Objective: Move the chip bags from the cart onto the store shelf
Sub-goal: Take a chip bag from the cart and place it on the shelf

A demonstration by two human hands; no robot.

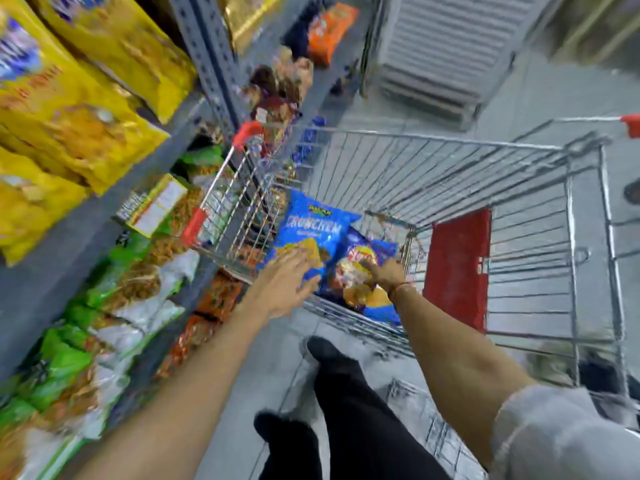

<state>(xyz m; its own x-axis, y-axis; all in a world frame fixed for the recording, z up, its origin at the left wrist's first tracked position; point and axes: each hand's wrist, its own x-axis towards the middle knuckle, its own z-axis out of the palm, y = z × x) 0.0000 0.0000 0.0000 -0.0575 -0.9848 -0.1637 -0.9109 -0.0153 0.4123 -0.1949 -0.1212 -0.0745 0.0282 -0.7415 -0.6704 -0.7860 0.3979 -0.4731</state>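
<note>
Now, inside the cart, the open left hand nears 1 blue bag while the right hand pinches another bag, lifting next.

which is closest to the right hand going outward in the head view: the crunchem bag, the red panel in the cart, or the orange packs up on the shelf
From the right hand:
1. Crunchem bag, just to its left in the cart.
2. Red panel, to its right inside the cart; close to the bag's distance, so these two are hard to rank.
3. Orange packs, far up on the shelf.
</note>
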